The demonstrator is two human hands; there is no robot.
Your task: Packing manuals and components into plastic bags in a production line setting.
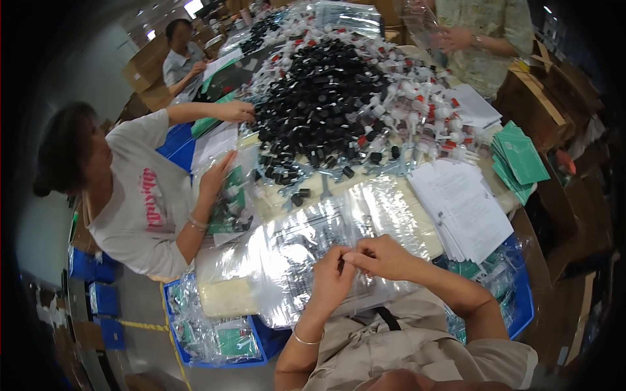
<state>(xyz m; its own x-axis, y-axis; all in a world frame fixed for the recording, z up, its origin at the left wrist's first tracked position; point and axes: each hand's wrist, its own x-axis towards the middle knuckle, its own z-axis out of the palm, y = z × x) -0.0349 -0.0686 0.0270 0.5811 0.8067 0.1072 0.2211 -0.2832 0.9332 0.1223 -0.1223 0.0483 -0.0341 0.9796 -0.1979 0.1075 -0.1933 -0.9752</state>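
My left hand (331,279) and my right hand (380,256) meet over a stack of clear plastic bags (306,247) lying at the near edge of the table. The fingertips of both hands pinch together on a small dark piece between them, too small to make out. My left wrist carries a thin bangle. Behind the bags a big heap of small black caps (323,98) and clear bottles with red and white tops (427,117) covers the middle of the table.
A person in a grey shirt (140,202) works at the left, hands on packets. A stack of white leaflets (460,205) and green cards (518,159) lie at right. Blue crates (215,339) of bagged items stand below. Two more people are at the far end.
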